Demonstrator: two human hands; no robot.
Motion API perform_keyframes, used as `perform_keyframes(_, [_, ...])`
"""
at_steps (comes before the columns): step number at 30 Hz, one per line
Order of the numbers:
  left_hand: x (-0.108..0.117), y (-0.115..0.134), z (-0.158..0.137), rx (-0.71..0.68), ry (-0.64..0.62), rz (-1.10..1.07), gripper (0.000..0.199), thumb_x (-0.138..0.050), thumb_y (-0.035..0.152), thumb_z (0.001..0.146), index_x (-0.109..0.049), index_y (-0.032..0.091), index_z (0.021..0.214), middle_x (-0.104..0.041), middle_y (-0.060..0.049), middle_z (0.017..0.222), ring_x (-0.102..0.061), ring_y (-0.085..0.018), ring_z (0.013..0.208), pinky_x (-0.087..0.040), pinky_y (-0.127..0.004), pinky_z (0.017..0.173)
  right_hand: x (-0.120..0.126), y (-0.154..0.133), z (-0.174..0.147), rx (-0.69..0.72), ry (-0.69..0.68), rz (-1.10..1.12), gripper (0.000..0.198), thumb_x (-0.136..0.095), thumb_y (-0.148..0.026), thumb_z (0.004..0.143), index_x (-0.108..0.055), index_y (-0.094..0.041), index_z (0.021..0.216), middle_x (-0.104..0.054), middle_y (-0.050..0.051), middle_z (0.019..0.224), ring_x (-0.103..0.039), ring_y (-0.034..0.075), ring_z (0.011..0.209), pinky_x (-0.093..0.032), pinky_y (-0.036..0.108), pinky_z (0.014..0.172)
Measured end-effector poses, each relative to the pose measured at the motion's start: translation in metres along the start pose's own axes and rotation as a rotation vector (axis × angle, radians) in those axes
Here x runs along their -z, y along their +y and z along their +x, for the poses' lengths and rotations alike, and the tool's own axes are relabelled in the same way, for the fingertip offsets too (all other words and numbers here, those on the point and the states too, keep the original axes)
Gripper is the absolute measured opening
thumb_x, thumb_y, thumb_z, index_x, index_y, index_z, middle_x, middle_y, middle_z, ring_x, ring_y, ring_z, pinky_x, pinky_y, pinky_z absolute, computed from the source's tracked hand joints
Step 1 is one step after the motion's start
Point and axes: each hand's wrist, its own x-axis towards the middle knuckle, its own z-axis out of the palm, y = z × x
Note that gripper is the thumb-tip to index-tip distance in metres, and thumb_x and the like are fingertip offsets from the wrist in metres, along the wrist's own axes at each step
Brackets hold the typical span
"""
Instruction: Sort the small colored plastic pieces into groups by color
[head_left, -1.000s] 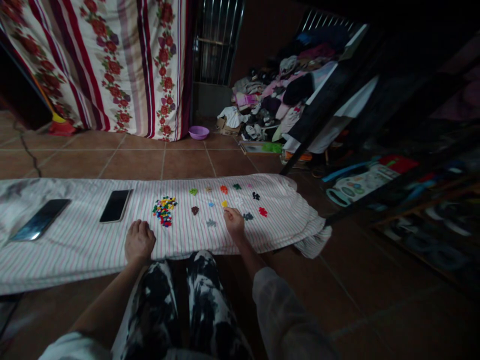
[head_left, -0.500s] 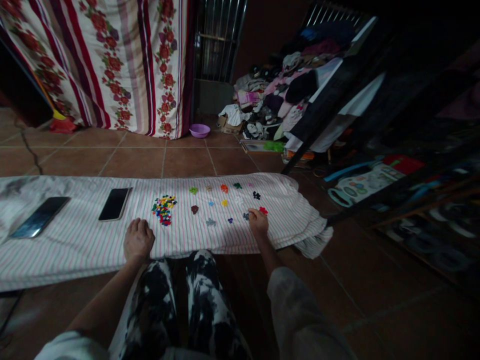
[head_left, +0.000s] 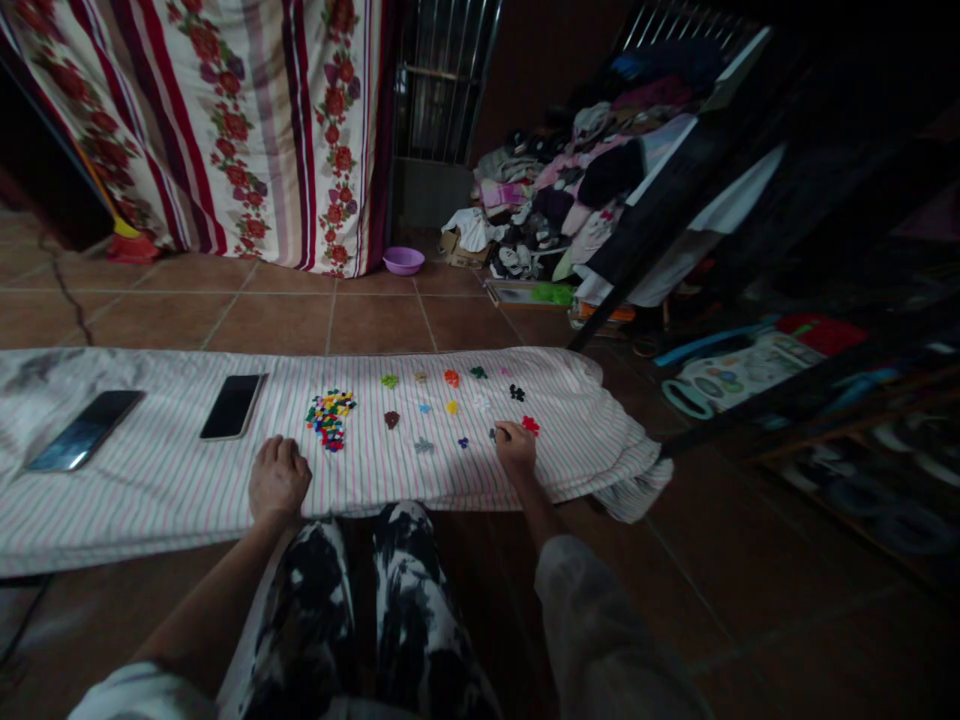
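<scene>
On a striped cloth (head_left: 225,500), my left hand (head_left: 280,482) rests palm down, its fingers curled in and nothing visible in them. Just beyond it lies a mixed heap of small coloured pieces (head_left: 330,420). My right hand (head_left: 516,447) is closed in a pinch at a small dark grey pile (head_left: 493,433), which it partly covers. Whatever its fingertips hold is too small to make out. Near that hand lie red pieces (head_left: 530,426), black pieces (head_left: 517,393) and white pieces (head_left: 482,404). Farther left are grey pieces (head_left: 424,446), dark blue pieces (head_left: 463,442) and brown pieces (head_left: 391,420).
Two phones, a nearer-middle phone (head_left: 232,407) and a left phone (head_left: 86,431), lie on the cloth. Yellow pieces (head_left: 451,407), orange pieces (head_left: 451,378) and light green pieces (head_left: 389,381) form separate piles. A purple basin (head_left: 403,261) and a clothes heap (head_left: 570,180) are beyond.
The view has shifted slightly. My right hand stays at the dark grey pile with only a small movement of its fingers; my left hand rests in the same place.
</scene>
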Motion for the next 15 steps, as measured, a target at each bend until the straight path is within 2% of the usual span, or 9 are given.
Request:
perform_keyframes(6, [-0.0019,-0.001,-0.0004,0.005,0.016,-0.004,0.025,-0.044,0.02,0.084,-0.059,0.013,0.102,-0.061,-0.018,0.111,-0.052,-0.033,0.116,-0.042,-0.05,0.102,0.0027,-0.0018,-0.0056,0.021,0.031,0.032,0.031,-0.041,-0.024,0.08,-0.07,-0.02,0.088,-0.072,0.009,0.095,-0.062,0.023,0.093,-0.044,0.045,0.095])
perform_keyframes(15, [-0.002,-0.0013,-0.0006,0.018,0.025,-0.069,0.027,-0.045,0.019,0.083,-0.059,0.014,0.105,-0.061,-0.018,0.114,-0.051,-0.034,0.119,-0.041,-0.052,0.102,0.0078,-0.0065,-0.0016,0.021,0.055,0.064,0.032,-0.039,-0.025,0.082,-0.07,-0.02,0.086,-0.073,0.009,0.092,-0.064,0.023,0.091,-0.044,0.046,0.095])
